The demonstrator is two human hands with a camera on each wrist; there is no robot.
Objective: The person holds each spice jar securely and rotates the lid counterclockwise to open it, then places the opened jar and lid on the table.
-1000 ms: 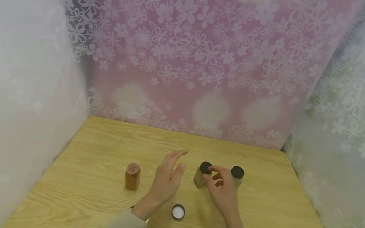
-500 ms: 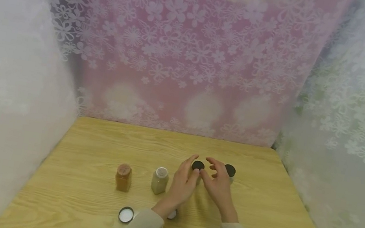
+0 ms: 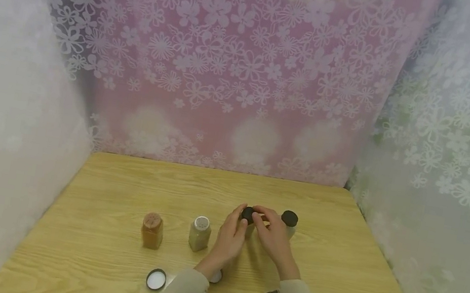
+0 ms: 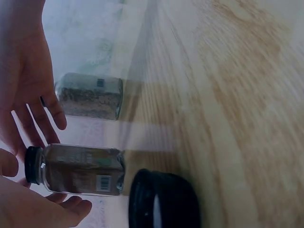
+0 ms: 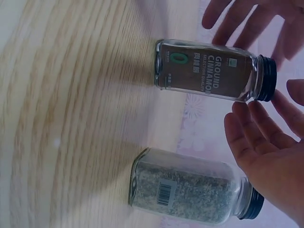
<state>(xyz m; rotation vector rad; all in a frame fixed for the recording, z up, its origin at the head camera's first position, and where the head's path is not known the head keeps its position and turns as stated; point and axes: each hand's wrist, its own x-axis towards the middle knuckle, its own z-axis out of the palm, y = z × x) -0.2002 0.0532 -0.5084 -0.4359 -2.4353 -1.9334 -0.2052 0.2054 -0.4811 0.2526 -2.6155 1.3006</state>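
An orange jar [image 3: 152, 231], a pale jar [image 3: 200, 236], a cinnamon jar [image 5: 202, 70] and a gray jar [image 5: 187, 189] stood upright on a wood-grain table [image 3: 137, 180], an upturned lid [image 3: 156, 280] and a half-hidden second lid [image 3: 216, 277] lying before them.

The brown jar [image 5: 206, 70] reads "GROUND CINNAMON", "SELECTION QUALITY" and a green "0".

The head view looks forward and down across the table [image 3: 118, 182], while both wrist views (their pictures turned sideways) face the same brown jar [image 5: 206, 70] from low and close.
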